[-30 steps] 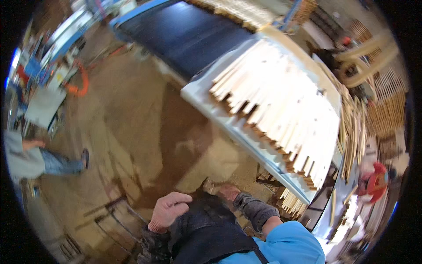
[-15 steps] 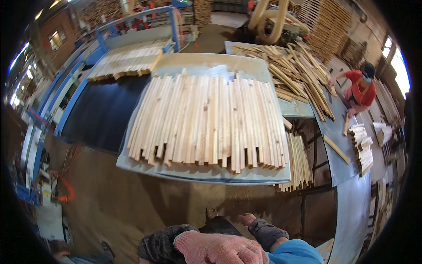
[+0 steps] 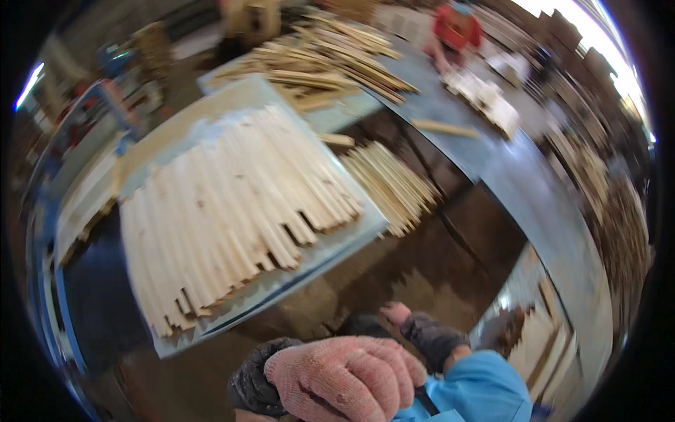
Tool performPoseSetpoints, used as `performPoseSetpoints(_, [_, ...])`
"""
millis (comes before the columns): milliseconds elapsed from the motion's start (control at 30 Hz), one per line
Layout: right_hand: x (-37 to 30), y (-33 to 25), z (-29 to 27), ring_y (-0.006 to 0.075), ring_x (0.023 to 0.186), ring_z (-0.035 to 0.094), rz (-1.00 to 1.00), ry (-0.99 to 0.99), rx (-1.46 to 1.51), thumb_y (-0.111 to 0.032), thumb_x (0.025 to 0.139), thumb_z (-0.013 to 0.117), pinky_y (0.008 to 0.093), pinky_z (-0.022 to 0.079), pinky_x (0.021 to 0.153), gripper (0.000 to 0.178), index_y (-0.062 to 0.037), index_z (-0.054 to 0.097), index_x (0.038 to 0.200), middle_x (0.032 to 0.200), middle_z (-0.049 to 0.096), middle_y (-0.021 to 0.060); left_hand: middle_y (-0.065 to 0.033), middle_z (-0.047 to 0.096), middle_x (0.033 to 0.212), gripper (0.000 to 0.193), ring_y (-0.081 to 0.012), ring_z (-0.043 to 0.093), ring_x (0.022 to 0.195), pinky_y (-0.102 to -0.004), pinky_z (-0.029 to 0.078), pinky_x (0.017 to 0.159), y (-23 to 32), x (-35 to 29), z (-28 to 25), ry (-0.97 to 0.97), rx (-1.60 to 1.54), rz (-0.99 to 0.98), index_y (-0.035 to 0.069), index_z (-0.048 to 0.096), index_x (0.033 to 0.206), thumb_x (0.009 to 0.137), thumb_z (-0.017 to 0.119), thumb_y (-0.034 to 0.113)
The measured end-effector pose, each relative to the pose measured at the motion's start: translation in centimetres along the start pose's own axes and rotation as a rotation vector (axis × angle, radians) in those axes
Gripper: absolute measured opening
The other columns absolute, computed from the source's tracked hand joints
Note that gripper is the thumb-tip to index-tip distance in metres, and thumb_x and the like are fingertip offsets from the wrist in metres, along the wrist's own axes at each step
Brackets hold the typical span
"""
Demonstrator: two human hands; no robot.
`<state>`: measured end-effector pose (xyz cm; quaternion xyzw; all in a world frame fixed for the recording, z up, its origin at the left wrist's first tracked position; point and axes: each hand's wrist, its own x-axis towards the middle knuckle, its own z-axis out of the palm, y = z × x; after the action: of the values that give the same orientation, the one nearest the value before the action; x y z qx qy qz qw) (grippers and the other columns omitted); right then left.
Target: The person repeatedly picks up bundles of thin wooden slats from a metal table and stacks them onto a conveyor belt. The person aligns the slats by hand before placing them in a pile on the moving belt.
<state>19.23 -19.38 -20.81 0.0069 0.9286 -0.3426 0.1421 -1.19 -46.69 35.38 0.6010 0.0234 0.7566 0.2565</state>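
Note:
My left hand, in a pinkish knit glove, is curled into a fist in front of my body at the lower edge. Its palm side is hidden, so what it may hold cannot be made out. My right hand hangs low beyond it, small and slightly blurred, fingers loosely stretched with nothing seen in them. Both hands are apart from the wood. Ahead, a row of pale wooden strips lies side by side with uneven ends on a light table.
Right of the table lies a lower stack of strips. A metal bench curves along the right, with a loose strip on it. A co-worker in red stands behind white-ended pieces. Jumbled strips are heaped at the back.
My view has swung to the right, so the table and strips now stand further left and tilted. More of the right-hand bench shows. My left fist stays in front of my body.

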Motion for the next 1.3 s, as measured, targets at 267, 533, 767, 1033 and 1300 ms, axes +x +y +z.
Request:
performPoseSetpoints(267, [-8.5,-7.3,-3.9,0.0159,0.081,0.065,0.720,0.220,0.640,-0.030,0.100,0.069,0.0357,0.054,0.071,0.031,0.0003,0.072,0.108,0.087,0.068,0.0083,-0.0142,0.075,0.100,0.019,-0.0360,0.073,0.093,-0.0547,0.057,0.093,-8.7,2.5,0.8,-0.029,-0.238,0.076,-0.001,0.080,0.100,0.095,0.081,0.018])
performPoseSetpoints(533, [-13.2,-1.2,-6.2,0.0216,0.091,0.067,0.794,0.344,0.872,-0.022,0.101,0.066,0.0380,0.055,0.080,0.027,0.0019,0.071,0.112,0.097,0.072,0.0096,-0.0128,0.076,0.095,0.022,-0.0342,0.075,0.090,-0.0540,0.059,0.090,-19.4,8.7,0.8,0.020,-0.262,0.011,0.002,0.081,0.100,0.095,0.085,0.023])
performPoseSetpoints(767, [-16.2,5.7,-15.8,0.0280,0.117,0.070,0.758,0.472,1.446,-0.031,0.103,0.069,0.0379,0.055,0.101,0.049,0.0057,0.069,0.136,0.125,0.076,0.0161,-0.0112,0.076,0.093,0.024,-0.0319,0.076,0.083,-0.0511,0.061,0.083,-38.1,14.3,8.5,0.397,-0.445,0.207,0.002,0.080,0.097,0.096,0.085,0.025])
performPoseSetpoints(1033, [-18.5,15.0,-21.3,0.0299,0.131,0.067,0.920,0.607,1.149,-0.033,0.101,0.068,0.0375,0.051,0.113,0.062,0.0088,0.061,0.147,0.142,0.071,0.0220,-0.0161,0.075,0.104,0.033,-0.0353,0.074,0.099,-0.0521,0.059,0.092,-50.5,20.9,0.5,-0.137,-0.609,-0.192,-0.003,0.077,0.109,0.101,0.081,0.028])
performPoseSetpoints(1300, [-16.8,19.5,-35.5,0.0247,0.110,0.067,0.931,0.601,1.419,-0.028,0.105,0.067,0.0358,0.055,0.096,0.053,0.0059,0.059,0.146,0.123,0.072,0.0127,-0.0134,0.077,0.114,0.046,-0.0253,0.073,0.109,-0.0424,0.057,0.103,-57.4,16.4,-20.4,0.256,0.384,-0.961,-0.005,0.074,0.121,0.100,0.081,0.036])
